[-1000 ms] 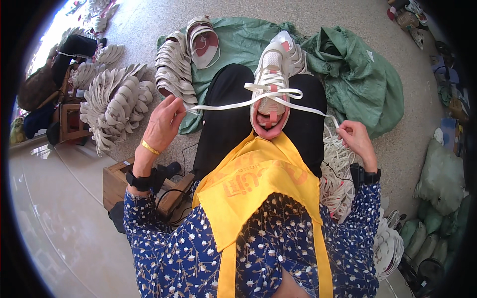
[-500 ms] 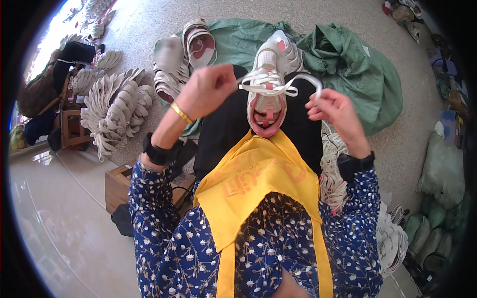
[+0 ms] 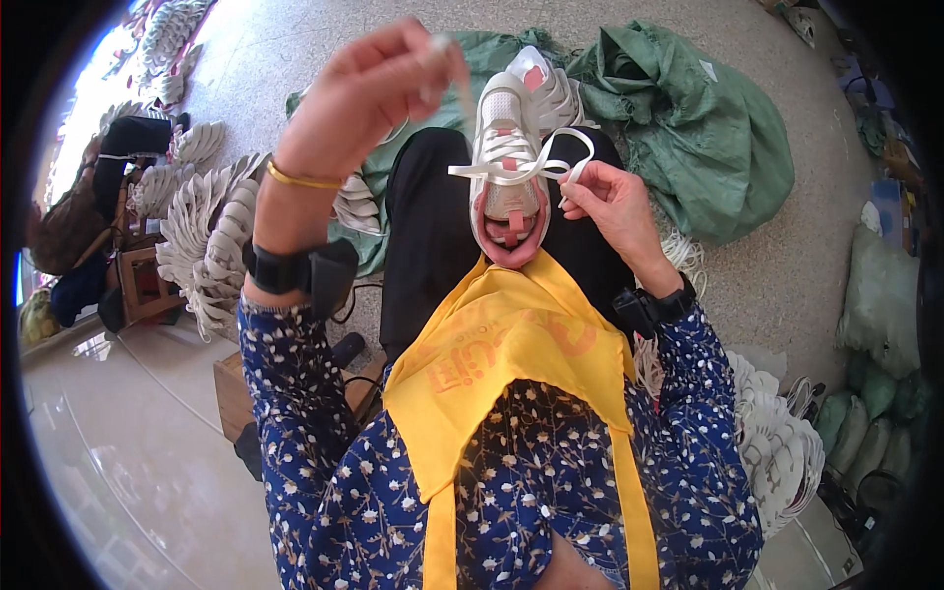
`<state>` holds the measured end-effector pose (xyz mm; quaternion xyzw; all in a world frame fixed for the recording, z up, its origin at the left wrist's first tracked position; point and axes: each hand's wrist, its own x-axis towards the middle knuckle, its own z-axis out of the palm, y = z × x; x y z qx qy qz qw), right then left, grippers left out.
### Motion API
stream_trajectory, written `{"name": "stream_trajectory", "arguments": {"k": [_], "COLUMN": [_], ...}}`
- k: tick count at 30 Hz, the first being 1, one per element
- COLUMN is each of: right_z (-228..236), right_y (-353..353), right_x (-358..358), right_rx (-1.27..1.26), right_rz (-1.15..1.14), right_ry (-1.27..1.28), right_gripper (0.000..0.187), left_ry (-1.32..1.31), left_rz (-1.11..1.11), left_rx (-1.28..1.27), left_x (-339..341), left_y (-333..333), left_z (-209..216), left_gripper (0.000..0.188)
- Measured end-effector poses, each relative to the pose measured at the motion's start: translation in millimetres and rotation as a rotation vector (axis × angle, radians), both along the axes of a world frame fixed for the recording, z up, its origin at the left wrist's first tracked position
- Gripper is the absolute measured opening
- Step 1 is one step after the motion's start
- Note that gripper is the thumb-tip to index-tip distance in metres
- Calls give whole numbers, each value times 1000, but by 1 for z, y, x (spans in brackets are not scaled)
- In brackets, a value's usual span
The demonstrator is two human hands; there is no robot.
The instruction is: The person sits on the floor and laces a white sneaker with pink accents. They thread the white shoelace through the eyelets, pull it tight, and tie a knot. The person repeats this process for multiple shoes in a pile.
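Observation:
A white sneaker [image 3: 500,103] with pink trim rests between my black-trousered knees, its toe pointing away from me and its pink collar touching my yellow apron. White shoelace [image 3: 509,177] crosses its tongue, with a loop on the right and a loose end poking out to the left. At the right of the shoe, my right hand [image 3: 612,206] pinches the lace by the loop. My left hand [image 3: 379,98] is raised above and left of the toe, its fingers curled and smeared by motion. Whether anything is in those fingers I cannot make out.
Beyond my knees lie a green sack [image 3: 688,138] and more shoe uppers [image 3: 559,98]. Stacked pale shoe parts [image 3: 211,241] stand on the floor at left, near a wooden stool [image 3: 143,285]. Bundled white pieces [image 3: 777,442] lie at lower right, and pale bags [image 3: 875,305] at far right.
My left hand has risen up and away from the shoe, leaving a lace end lying left. My right hand has moved inward and down, closer to the shoe, still pinching the lace.

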<state>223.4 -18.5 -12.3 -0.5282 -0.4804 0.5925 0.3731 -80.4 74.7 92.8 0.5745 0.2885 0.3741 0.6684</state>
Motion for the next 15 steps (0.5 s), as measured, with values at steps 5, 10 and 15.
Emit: {"name": "stream_trajectory", "arguments": {"k": [5, 10, 15], "right_z": [1, -2, -3], "right_y": [-2, -1, 0], "right_x": [-3, -8, -14], "right_rx": [-3, 12, 44], "right_rz": [-35, -82, -109], "right_ry": [71, 110, 101], "right_gripper": [10, 7, 6], "left_ry": [170, 316, 268], "left_rz": [3, 10, 86], "left_rx": [48, -45, -136], "left_x": [-2, -4, 5], "left_y": [8, -31, -63], "left_z": [-27, -50, -63], "left_gripper": [16, 14, 11]}}
